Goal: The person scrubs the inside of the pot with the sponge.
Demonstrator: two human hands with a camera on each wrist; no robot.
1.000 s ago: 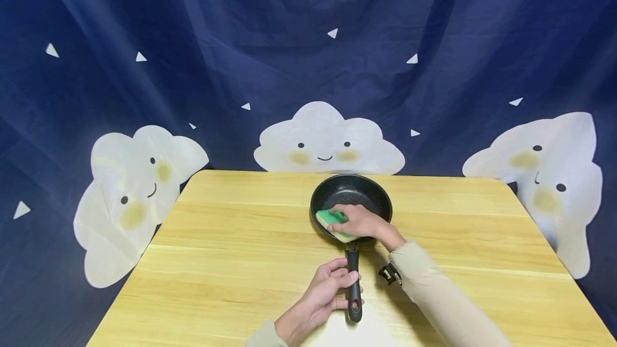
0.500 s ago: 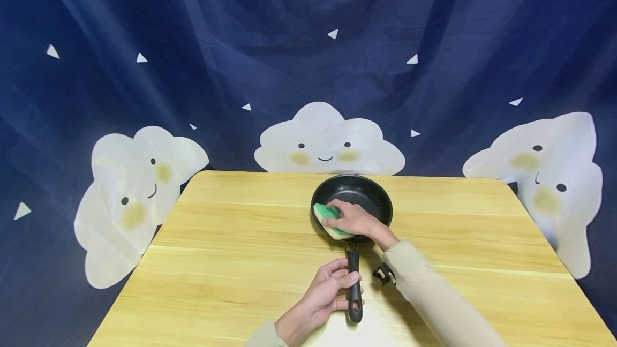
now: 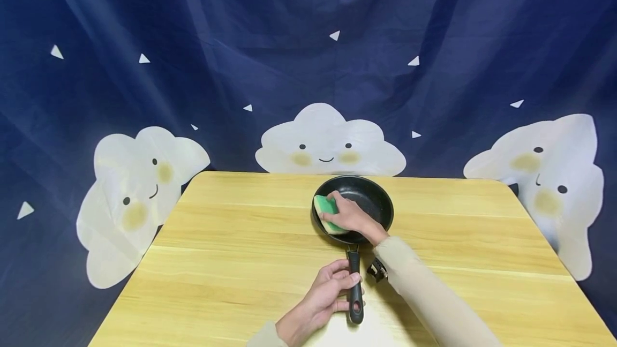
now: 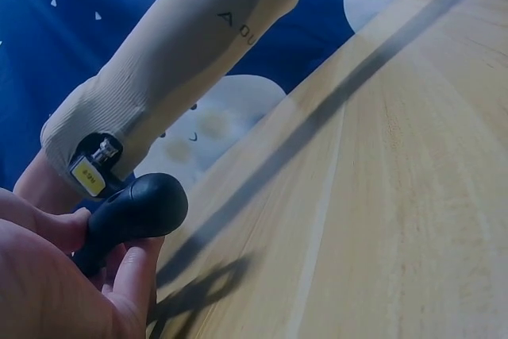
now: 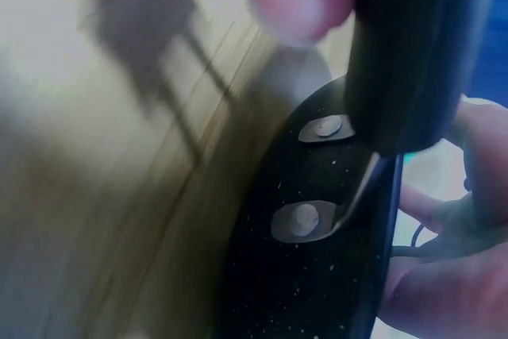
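A black frying pan shows at the middle of the head view, its dark handle toward me. My left hand grips that handle, thumb on top and fingers beneath; the left wrist view shows the rounded handle end between thumb and fingers. Inside the pan, at its left side, my right hand holds a green and cream sponge against the wall. In the right wrist view the pan's speckled outer side fills the middle, with two rivets and part of my right hand behind the rim.
The pan is over a light wooden table. A dark blue curtain with white clouds and triangles hangs behind. A small black camera mount sits under the right sleeve.
My right hand and the sponge have moved up and slightly left along the pan's inner left side. The left hand keeps its grip, and the pan has stayed nearly still.
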